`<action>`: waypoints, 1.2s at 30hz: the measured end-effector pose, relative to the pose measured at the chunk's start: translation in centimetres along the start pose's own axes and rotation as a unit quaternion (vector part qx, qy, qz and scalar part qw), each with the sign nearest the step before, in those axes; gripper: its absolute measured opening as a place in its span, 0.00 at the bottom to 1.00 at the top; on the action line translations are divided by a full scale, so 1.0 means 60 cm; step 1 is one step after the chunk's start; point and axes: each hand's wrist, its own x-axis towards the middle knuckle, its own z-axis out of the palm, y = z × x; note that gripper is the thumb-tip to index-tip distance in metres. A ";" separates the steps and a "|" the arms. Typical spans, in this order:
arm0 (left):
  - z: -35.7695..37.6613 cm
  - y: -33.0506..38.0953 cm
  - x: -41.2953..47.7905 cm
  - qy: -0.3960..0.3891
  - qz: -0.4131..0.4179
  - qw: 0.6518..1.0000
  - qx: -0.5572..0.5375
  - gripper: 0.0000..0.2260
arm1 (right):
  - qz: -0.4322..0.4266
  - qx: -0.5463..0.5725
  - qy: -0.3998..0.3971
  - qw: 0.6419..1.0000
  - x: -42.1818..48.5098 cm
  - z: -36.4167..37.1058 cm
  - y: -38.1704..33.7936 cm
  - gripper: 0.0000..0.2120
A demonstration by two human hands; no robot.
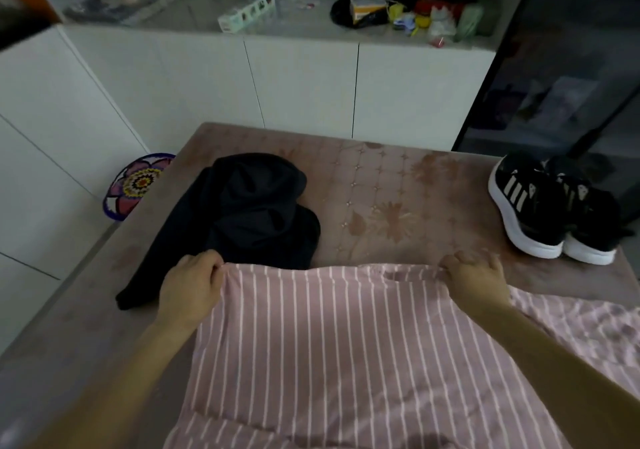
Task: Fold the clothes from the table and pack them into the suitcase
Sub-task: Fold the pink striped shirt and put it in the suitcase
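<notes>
A pink shirt with thin white stripes lies spread over the near half of the table. My left hand pinches its far edge at the left corner. My right hand pinches the same edge at the right, next to the neckline. A crumpled black garment lies just beyond my left hand, its near part partly under the shirt's edge. No suitcase is in view.
A pair of black sneakers with white soles stands at the table's right edge. A colourful round object leans by the table's far left corner. White cabinets with a cluttered counter run behind the table.
</notes>
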 end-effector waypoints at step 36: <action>-0.041 0.004 -0.050 -0.186 0.169 0.966 -0.059 0.16 | -0.298 0.193 0.105 0.929 -0.379 0.000 -0.486 0.13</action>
